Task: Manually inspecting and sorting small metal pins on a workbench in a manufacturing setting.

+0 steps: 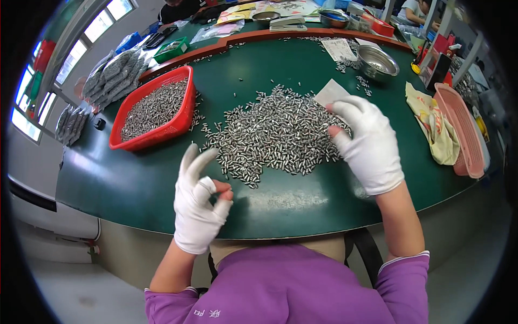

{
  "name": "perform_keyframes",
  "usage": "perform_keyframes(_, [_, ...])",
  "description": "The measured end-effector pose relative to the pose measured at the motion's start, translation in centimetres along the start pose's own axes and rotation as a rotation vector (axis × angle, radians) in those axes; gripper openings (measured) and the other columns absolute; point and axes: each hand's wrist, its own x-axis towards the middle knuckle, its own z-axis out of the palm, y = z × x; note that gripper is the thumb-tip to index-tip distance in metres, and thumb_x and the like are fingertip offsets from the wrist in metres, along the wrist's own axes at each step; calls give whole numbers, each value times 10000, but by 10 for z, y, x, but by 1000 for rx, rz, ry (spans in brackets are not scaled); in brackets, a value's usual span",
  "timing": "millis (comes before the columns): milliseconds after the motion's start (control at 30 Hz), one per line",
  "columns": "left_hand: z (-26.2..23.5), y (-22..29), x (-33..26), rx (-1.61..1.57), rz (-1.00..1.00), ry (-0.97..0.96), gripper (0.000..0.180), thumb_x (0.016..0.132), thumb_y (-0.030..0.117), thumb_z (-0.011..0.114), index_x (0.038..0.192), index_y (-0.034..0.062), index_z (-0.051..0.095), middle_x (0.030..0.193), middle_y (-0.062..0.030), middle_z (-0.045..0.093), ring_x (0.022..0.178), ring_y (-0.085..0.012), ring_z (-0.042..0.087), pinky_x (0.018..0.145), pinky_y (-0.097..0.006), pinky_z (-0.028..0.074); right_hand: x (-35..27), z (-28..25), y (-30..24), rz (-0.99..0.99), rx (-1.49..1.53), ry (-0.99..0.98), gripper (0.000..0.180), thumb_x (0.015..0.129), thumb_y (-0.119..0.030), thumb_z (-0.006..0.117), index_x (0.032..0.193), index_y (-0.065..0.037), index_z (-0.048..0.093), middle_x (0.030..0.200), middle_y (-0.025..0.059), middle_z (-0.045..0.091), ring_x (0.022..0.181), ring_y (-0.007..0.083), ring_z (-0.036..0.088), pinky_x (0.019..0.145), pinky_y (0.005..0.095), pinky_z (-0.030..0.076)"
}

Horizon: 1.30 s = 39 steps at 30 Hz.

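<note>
A broad heap of small shiny metal pins [280, 132] lies spread over the green table. My left hand [198, 208], in a white glove with bare thumb and index fingertips, is just left of the heap's near edge. Its thumb and index finger are pinched together, the other fingers raised; anything between the tips is too small to make out. At the heap's right side is my right hand [372, 143], gloved the same way. Its thumb and index finger are apart over the pins, with nothing visible between them. A pale card [331, 93] lies beside its index finger.
On the left stands a red plastic basket [190, 102] full of similar pins, with filled grey bags [116, 73] behind. A steel bowl [377, 63] sits at the far right. A pink basket [458, 129] and yellowish cloth [431, 127] lie on the right. Other people sit beyond the table.
</note>
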Motion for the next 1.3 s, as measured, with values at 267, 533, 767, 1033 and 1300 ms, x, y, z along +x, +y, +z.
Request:
perform_keyframes(267, [17,23,-21,-22,-137,-330,251,656,21,764,790,71,557,1413,-186,501,1381,-498,347,1057,-500,395,-77,-18,53,531,-408,-195,403,807,-242,753,1165,-86,653,1124,102,644,1015,317,629,878,407,517])
perform_keyframes(533, [14,21,-24,-43,-158,-325,196,717,41,732,842,76,585,1417,-206,492,1375,-512,345,1078,-513,370,-98,-30,36,646,-322,-36,207,901,-126,640,1082,-27,622,990,142,664,872,327,652,798,395,520])
perform_keyframes(767, [18,24,-24,-19,-162,-334,171,740,35,715,835,80,580,1412,-210,497,1370,-514,354,1077,-508,369,-139,-37,-57,667,707,-553,559,961,-485,578,1247,-7,535,951,180,665,810,320,680,750,366,528])
perform_keyframes(1033, [15,21,-29,-56,-196,-311,212,702,22,745,804,79,568,1418,-188,503,1386,-499,350,1076,-491,376,-133,-6,-85,191,443,-660,524,939,-231,614,1439,-142,485,760,89,665,610,251,648,555,366,519])
perform_keyframes(1300, [18,20,-31,-80,-178,-265,232,661,2,761,751,72,559,1387,-172,526,1331,-528,384,1032,-530,377,-130,2,-96,53,266,-666,572,902,-142,607,1455,-158,465,720,33,647,561,208,616,496,351,495])
